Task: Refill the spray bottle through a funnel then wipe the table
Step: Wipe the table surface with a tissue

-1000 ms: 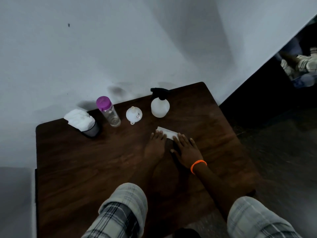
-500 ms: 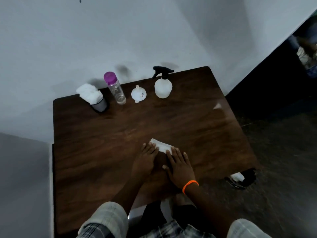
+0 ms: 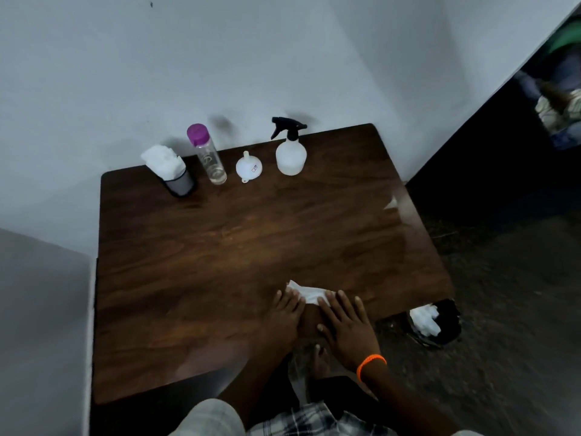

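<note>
Nearest the person, both hands lie flat with straight fingers on a white tissue [image 3: 306,293] at the near part of the desk [image 3: 220,262]: the left hand [image 3: 284,319] presses its left end, the right hand [image 3: 347,325], with an orange band at the wrist, presses its right end. Neither hand grips it; they only press. The wiping looks to be under way, with the refill seemingly done.

The tissue is thin, so on a damp patch it could bunch or tear under the fingertips, or slip free and leave a streak. A long stroke toward the wall could knock the things standing there.

Along the far edge stand a holder of tissues [image 3: 176,174], a clear bottle with a purple cap [image 3: 207,155], a white funnel [image 3: 248,166] and the spray bottle [image 3: 290,151], upright with its head on. On the floor by the desk's right corner sits a dark bin [image 3: 440,322] holding white paper.
</note>
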`<state>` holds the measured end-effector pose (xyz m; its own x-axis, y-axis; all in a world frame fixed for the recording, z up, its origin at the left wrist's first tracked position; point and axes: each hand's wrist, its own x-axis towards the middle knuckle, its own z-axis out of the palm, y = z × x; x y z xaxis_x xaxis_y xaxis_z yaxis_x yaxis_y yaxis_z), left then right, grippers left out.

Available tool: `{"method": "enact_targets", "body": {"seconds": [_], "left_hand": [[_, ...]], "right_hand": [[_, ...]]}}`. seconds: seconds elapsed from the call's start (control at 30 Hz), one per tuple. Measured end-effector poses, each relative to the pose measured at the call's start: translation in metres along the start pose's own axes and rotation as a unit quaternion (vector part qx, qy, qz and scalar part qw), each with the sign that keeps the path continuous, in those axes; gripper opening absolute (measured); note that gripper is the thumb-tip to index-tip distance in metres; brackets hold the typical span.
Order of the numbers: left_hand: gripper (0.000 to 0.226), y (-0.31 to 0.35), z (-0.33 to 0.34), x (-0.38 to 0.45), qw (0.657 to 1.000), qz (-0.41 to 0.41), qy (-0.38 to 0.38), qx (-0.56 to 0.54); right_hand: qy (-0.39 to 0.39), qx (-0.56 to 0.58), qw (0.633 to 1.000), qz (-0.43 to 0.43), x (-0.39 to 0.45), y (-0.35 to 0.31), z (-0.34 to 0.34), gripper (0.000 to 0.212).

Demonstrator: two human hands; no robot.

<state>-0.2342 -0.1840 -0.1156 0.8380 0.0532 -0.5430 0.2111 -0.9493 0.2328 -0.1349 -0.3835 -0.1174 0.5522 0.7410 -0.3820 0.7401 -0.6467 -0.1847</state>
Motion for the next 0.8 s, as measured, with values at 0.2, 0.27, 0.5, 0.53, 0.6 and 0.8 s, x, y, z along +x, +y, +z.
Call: {"method": "enact_targets", "body": {"seconds": [0.2, 0.27, 0.5, 0.53, 0.6, 0.8], "left_hand": [[0.063, 0.029, -0.030, 0.042, 0.996, 0.061, 0.048, 0.049], [0.069, 0.038, -0.042, 0.065, 0.995, 0.072, 0.057, 0.038], [0.058, 0.031, -0.094, 0.134, 0.990, 0.079, 0.107, 0.038], [0.057, 0.028, -0.102, 0.142, 0.991, 0.073, 0.109, 0.038], [0.056, 0.020, -0.115, 0.158, 0.990, 0.060, 0.119, 0.047], [0.054, -0.009, -0.161, 0.206, 0.985, 0.013, 0.144, 0.090]], "right_hand": [[0.014, 0.024, 0.997, 0.065, -0.006, 0.038, -0.010, 0.062], [0.029, 0.025, 0.995, 0.090, 0.000, 0.054, -0.015, 0.061], [0.045, 0.024, 0.989, 0.141, 0.060, 0.083, -0.045, 0.060], [0.046, 0.023, 0.988, 0.146, 0.070, 0.085, -0.052, 0.060], [0.047, 0.021, 0.988, 0.148, 0.095, 0.088, -0.067, 0.063], [0.048, 0.034, 0.989, 0.139, 0.180, 0.087, -0.109, 0.063]]}}
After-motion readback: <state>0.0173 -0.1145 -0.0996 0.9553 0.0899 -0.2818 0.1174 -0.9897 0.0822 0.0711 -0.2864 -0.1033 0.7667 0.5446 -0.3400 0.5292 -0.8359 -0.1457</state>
